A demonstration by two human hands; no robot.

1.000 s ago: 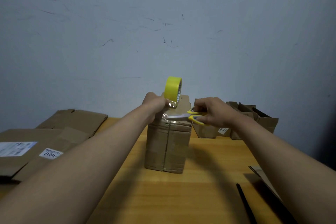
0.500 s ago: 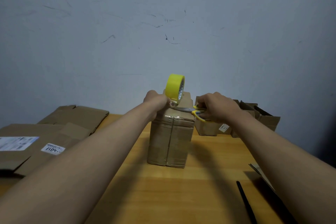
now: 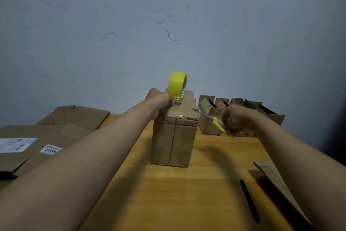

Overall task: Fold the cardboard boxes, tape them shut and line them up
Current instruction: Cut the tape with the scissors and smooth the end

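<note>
A folded cardboard box (image 3: 173, 140) stands upright in the middle of the wooden table (image 3: 187, 197), with clear tape over its front seam and top edge. My left hand (image 3: 159, 100) holds a yellow tape roll (image 3: 177, 86) upright on the box's top. To the right of the box, my right hand (image 3: 236, 119) grips yellow-handled scissors (image 3: 218, 124), whose blades point at the box's upper right corner.
Flat unfolded cardboard sheets (image 3: 46, 133) with white labels lie at the left. A row of folded boxes (image 3: 234, 114) stands against the wall behind my right hand. A black stick (image 3: 250, 200) and another cardboard piece (image 3: 277, 182) lie at the front right.
My right hand has pulled the scissors away from the box top, to the right and down. The tape no longer stretches between roll and scissors. The left hand stays on the roll.
</note>
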